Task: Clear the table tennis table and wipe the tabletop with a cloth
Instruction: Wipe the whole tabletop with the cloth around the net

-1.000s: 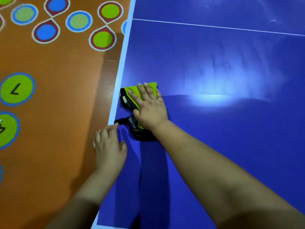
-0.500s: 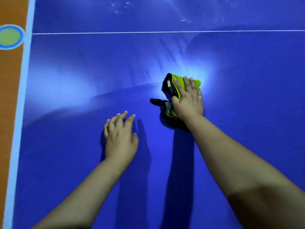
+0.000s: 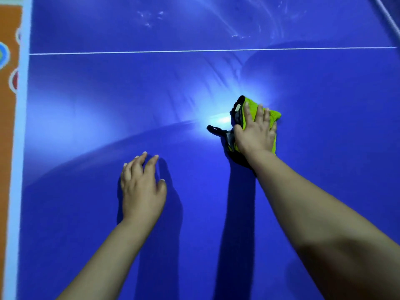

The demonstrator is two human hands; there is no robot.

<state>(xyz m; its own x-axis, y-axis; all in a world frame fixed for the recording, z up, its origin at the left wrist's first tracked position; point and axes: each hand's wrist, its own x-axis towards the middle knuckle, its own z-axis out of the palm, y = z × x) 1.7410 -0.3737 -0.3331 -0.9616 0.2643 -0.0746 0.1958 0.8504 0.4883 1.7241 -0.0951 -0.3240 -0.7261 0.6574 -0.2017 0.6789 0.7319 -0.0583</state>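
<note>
A bunched green and black cloth [image 3: 239, 114] lies on the blue table tennis tabletop [image 3: 108, 105], right of the middle. My right hand [image 3: 256, 132] presses flat on top of it with straight fingers spread over the green part. A black strap of the cloth sticks out to the left. My left hand [image 3: 141, 187] rests on the bare tabletop, lower and to the left, fingers loosely bent and holding nothing.
A thin white line [image 3: 194, 51] crosses the tabletop ahead of my hands. The table's pale left edge [image 3: 20, 148] borders an orange floor [image 3: 7, 137] with coloured circles. Faint smears show on the far surface [image 3: 151, 17].
My right hand has slid the cloth to the right, from the table's left edge toward the middle. My left hand has moved off the edge onto the tabletop.
</note>
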